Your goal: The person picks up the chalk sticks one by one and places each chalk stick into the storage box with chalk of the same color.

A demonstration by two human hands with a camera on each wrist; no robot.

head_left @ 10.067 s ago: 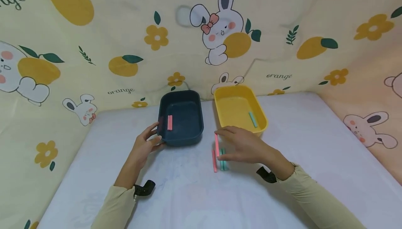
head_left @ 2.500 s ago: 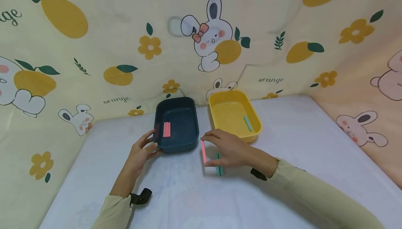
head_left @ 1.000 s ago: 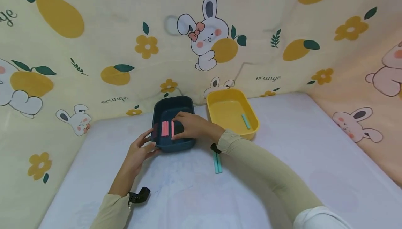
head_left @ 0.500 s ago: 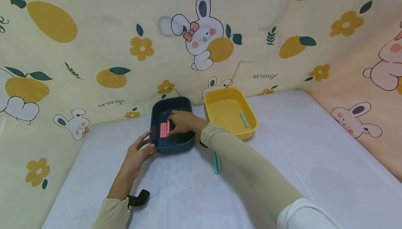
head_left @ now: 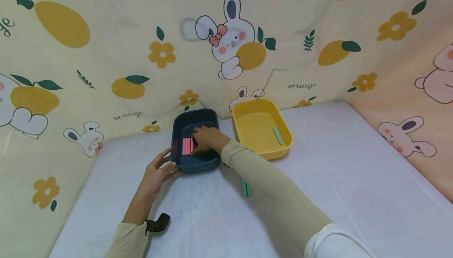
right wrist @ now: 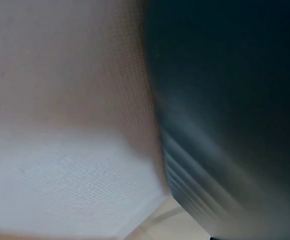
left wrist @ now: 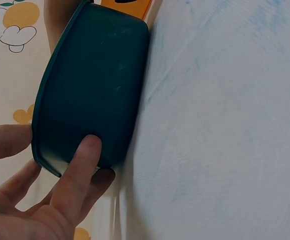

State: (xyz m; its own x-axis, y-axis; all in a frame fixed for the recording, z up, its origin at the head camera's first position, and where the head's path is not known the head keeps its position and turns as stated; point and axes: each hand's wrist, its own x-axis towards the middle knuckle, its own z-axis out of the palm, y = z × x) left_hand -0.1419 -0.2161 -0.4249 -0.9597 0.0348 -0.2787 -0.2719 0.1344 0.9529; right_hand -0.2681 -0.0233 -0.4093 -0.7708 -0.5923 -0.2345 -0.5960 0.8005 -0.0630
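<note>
A dark blue bin (head_left: 198, 168) holds a row of several pink chalk sticks (head_left: 186, 146). Inside it, my right hand (head_left: 208, 139) pinches the rightmost pink chalk (head_left: 192, 145) at its two ends, right beside the row. With my left hand (head_left: 155, 174) I hold the bin's near left corner. The left wrist view shows this left hand (left wrist: 50, 205) with fingertips on the rim and wall of the bin (left wrist: 95, 75). In the right wrist view the bin's outer wall (right wrist: 225, 100) is blurred and large; the right fingers are out of that view.
A yellow bin (head_left: 253, 132) stands right of the dark one, with one teal chalk (head_left: 277, 136) inside. Two teal chalk sticks (head_left: 246, 189) lie side by side on the white tabletop (head_left: 212, 218), partly under the right sleeve (head_left: 272, 187). A printed cloth (head_left: 141, 45) hangs behind.
Since 2.5 seconds ago my right hand has carried a pink chalk from over the table into the dark blue bin and set it against the row. The left hand stays on the bin.
</note>
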